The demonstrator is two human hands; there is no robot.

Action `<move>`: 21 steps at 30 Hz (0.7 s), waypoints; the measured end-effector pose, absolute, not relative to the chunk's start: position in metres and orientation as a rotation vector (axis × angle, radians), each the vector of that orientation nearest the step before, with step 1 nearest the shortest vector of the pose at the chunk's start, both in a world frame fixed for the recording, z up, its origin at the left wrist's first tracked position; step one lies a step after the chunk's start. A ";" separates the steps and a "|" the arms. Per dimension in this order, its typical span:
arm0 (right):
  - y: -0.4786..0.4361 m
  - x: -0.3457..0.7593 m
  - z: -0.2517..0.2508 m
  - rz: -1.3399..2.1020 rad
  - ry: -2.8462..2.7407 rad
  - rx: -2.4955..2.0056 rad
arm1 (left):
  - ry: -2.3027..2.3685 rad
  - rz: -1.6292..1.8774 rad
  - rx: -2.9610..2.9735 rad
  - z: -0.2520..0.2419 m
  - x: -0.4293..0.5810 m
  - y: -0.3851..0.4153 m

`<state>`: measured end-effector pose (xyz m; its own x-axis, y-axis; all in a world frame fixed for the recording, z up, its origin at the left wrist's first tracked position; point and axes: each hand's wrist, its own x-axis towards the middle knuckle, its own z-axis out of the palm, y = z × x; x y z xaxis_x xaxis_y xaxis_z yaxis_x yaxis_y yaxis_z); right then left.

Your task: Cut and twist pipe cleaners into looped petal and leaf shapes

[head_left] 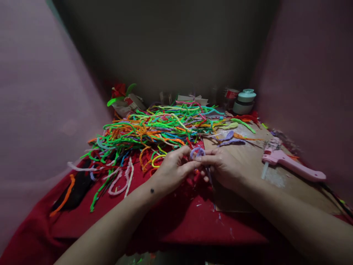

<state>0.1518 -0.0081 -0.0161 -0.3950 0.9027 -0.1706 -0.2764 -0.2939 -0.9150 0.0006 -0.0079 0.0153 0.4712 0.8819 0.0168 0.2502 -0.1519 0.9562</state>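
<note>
Many fuzzy stems (154, 127): too tangled to count; heap spans upper middle to left of centre; green, orange, red, pink, yellow, blue.
One pink glue gun (292, 163): right of frame, lying on the tan board (239, 195), handle toward right edge, translucent stick poking out at its lower left.
Two purple petal-like pieces (234, 142): right of centre, on the board, close together; cannot tell if touching.
One mint-lidded jar (245, 101): upper right of centre, upright.
One orange stem (67, 196): far left, apart from main heap, partly over a black item (78, 189).
Red cloth (171, 228): one, lower middle, under board and heap.
Left hand (172, 165): centre; nearly closed, thumb and fingers pinched at left side of purple loop (198, 149).
Right hand (223, 165): just right of centre; fingers bunched narrow, gripping loop's right side, lower fingers curled in.
Purple loop: one, frame centre, between both hands; thin, fuzzy, rounded, top arc showing above the fingertips; lower part hidden by fingers.
</note>
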 end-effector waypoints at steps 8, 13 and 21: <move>-0.003 0.153 -0.022 1.787 -1.008 -0.857 | 0.925 0.644 1.473 0.010 -0.001 -0.009; 0.001 0.155 -0.018 1.755 -0.835 -0.899 | 0.935 0.491 1.447 0.006 -0.003 -0.006; 0.000 0.155 -0.018 1.687 -0.970 -0.939 | 0.778 0.421 1.200 0.008 -0.009 0.002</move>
<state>0.1551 -0.0003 -0.0181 -0.2624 0.9524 -0.1553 -0.3449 -0.2429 -0.9067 -0.0089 0.0017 0.0078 0.6763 0.6678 -0.3109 0.1052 0.3302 0.9380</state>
